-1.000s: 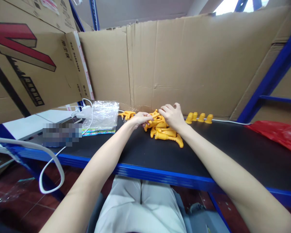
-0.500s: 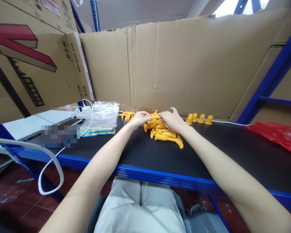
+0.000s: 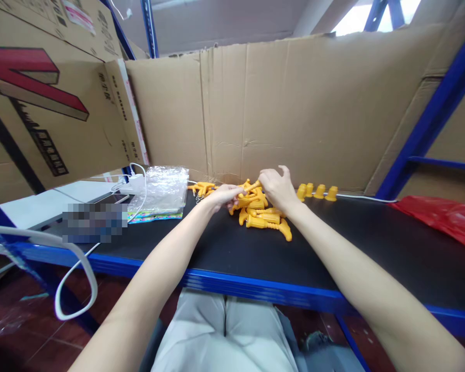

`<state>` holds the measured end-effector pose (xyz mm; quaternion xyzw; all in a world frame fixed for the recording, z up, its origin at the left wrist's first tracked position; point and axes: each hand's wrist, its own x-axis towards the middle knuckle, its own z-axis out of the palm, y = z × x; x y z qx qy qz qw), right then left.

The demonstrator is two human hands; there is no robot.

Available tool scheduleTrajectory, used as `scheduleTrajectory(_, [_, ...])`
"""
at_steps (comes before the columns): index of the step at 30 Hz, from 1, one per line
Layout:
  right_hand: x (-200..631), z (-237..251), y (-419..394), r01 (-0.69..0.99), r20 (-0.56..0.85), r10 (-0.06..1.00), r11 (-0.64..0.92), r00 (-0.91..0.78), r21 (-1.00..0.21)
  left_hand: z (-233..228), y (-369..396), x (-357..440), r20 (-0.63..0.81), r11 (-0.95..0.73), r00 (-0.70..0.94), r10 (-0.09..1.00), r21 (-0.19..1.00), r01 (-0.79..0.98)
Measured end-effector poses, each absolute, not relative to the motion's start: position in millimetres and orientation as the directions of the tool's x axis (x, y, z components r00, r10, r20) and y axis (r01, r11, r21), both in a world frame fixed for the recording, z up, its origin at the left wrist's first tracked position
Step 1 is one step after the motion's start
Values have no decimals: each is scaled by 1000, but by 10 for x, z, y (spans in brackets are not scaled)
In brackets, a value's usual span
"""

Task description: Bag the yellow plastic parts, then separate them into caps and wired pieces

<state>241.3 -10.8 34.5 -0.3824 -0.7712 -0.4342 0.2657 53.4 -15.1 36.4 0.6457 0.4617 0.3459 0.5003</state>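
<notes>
Yellow pile [image 3: 258, 222]: was heaped loosely on the black desk [image 3: 232, 261]; taken as landmark. Probably placed centrally so that it could be reached by both hands.
Left hand [image 3: 225, 196]: was located at the pile's left edge; grip clamped, thumb against fingers, on one end of a slim yellow piece [image 3: 251, 187].
Right hand [image 3: 275, 185]: was held over the pile's right rear, at the piece's other end; fingertips hidden, so whether this grip was clamped could not be told.
Slim yellow piece: was spanned between the hands over the pile's rear, tilted up rightward; apparently pinched at its end so that its length was left exposed.
Yellow cups [image 3: 320, 191]: four were stood in a row right of the pile, probably to be kept from mixing.
Chained pieces [image 3: 204, 187]: were laid left of the pile, beside clear bags [image 3: 158, 188].
</notes>
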Motion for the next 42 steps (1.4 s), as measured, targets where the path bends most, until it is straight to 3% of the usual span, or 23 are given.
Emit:
scheduleTrajectory(5, [2658,373,10,874,806,356,303,-473,379,388,-176,490,-84,-5,349,933,969,246])
scheduleTrajectory(8, [3048,370,95,959,869,420,217,-261,184,376,-104,398,-112,65,333,936,987,149])
scheduleTrajectory(10, [3361,310,151,996,879,476,72,5,-44,355,-30,336,-100,93,306,947,995,38])
scheduleTrajectory(13, [3777,117,250,943,749,582,-109,317,-314,313,68,262,-67,96,245,967,989,-108])
scheduleTrajectory(19, [4200,-303,510,769,378,736,-297,562,-566,239,167,163,-36,43,41,999,980,-193])
scheduleTrajectory(25, [4320,-407,616,737,362,703,-341,612,-584,180,270,87,-36,8,-119,992,975,-222])
scheduleTrajectory(35, [4088,-322,405,894,277,883,-273,379,-354,143,300,72,40,-79,-335,941,991,-105])
scheduleTrajectory(38, [4038,-287,390,925,352,879,-211,321,-318,125,310,62,107,-133,-360,927,990,-48])
scheduleTrajectory(42, [3932,-236,379,963,562,811,-6,162,-269,120,318,65,123,-128,-394,911,992,15])
